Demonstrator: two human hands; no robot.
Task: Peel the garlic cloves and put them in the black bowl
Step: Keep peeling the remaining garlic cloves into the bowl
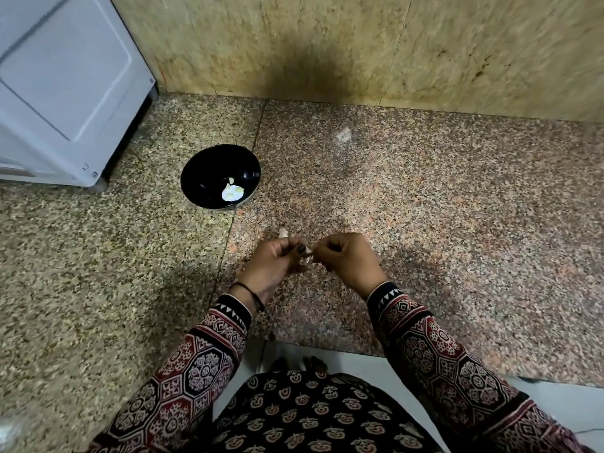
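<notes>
Hands meet above the near middle of the worktop: the left hand (pixel 277 261) and right hand (pixel 348 256), fingers curled, both pinch one garlic clove (pixel 308 254) between their fingertips. A grip from both sides probably lets one hand steady the clove while the other pulls at the skin. The fingers hide most of the clove, so how much skin is on it cannot be told.

Worktop (pixel 425 223): speckled stone that carries everything and catches waste falling from the hands. Tiled wall (pixel 327 44): closes off the far edge. White appliance (pixel 65 93): stands at the far left against the wall, near the bowl but apart from it.

Black bowl (pixel 202 165): sits ahead and to the left of the hands, near but not touching, apparently within easy reach for dropping in a finished clove. Peeled cloves (pixel 232 192): a few pale pieces lying on its bottom.

Scrap of skin (pixel 283 232): lies just beyond the left hand, beside the path to the bowl and unlikely to hinder it. Smaller pale scrap (pixel 343 136): lies farther back, well apart from the work.
</notes>
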